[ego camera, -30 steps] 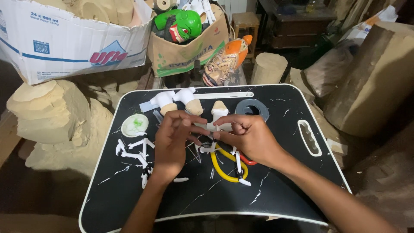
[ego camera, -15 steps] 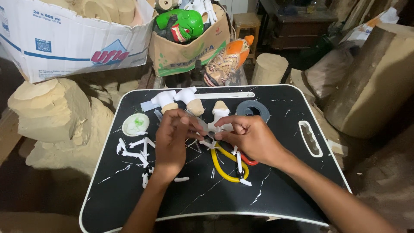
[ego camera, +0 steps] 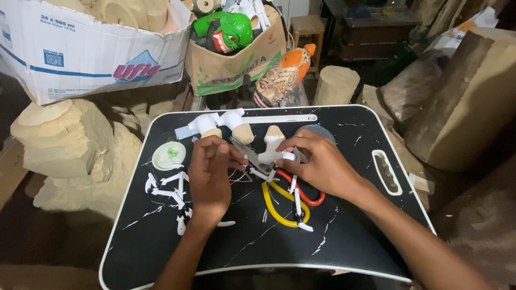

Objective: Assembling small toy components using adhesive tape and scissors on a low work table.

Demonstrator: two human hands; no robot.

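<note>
Two hands meet over small white piece (ego camera: 271,157) at centre of black desk (ego camera: 344,236). Left hand (ego camera: 210,177) steadies thin blade; right hand (ego camera: 317,164) pinches piece. Trimming step apparently; next move needs steady, shallow cut. Yellow-and-red pliers (ego camera: 285,201) just below piece.

Two bare forearms, left hand (ego camera: 209,177) and right hand (ego camera: 322,166) without sleeves, gloves, rings or watch

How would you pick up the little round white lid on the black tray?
Probably by its rim, coming straight down from above. The round white lid lies flat on the black tray, apart from the left hand and the white pieces below it, so fingers could pinch opposite edges without bumping anything.
</note>
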